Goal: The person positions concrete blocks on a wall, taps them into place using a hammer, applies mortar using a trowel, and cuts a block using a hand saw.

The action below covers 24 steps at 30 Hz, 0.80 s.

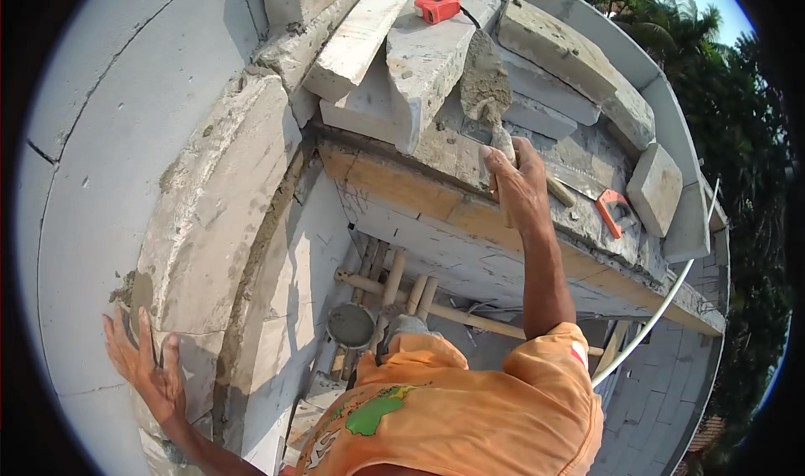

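My right hand (521,181) is closed round the handle of a trowel (486,78), whose mortar-smeared blade points away over the block-strewn ledge. My left hand (147,367) lies with fingers spread against the pale wall blocks (222,199) at the left. Beside its fingertips is a dab of wet grey mortar (126,288). A joint of darker mortar (251,283) runs along the inner side of these blocks.
A red tape measure (437,7) rests on loose blocks (444,44) on the far ledge. Near my right hand lie an orange-handled handsaw (615,214) and a wooden handle (560,191). Below are a bucket of grey mortar (350,325) and scaffold poles (470,318). A white pipe (646,329) slants at right.
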{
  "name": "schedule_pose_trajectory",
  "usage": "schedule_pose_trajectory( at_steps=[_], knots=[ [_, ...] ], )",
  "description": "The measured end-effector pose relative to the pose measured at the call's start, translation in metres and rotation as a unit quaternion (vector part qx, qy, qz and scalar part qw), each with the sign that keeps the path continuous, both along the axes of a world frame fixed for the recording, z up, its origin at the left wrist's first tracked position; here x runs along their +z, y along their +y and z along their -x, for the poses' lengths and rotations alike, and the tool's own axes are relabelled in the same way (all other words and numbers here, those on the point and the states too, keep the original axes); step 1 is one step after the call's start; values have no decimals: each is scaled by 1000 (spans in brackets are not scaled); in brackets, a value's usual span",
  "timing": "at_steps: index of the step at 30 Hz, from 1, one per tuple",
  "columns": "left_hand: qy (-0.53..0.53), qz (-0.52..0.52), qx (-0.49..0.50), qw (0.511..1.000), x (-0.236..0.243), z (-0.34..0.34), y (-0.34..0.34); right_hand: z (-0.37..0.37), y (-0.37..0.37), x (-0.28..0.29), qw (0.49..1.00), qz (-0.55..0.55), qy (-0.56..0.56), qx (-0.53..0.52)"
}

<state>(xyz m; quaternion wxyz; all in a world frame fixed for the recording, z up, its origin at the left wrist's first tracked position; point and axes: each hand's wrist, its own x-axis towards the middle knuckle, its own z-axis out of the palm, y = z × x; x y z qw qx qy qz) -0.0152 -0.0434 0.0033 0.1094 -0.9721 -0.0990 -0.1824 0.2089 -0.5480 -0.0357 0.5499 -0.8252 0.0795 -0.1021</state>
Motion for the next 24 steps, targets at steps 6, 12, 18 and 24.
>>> schedule_pose_trajectory(
  at_steps=[6, 12, 18, 24],
  knots=[
    [1, -34, -26, 999, -5, -2, 16, 12, -157, -23, 910, 364, 14, -198],
    [15, -49, -17, 999, -15, -3, 31, 42, -221, -50, 947, 34, 145, -283],
    [27, -87, 7, 996, -22, -4, 47, 13, -258, -63, 956, 13, 160, -245],
    [17, -82, -5, 996, -16, -13, 41, -29, -286, -73, 932, 210, 173, -238]
  ],
)
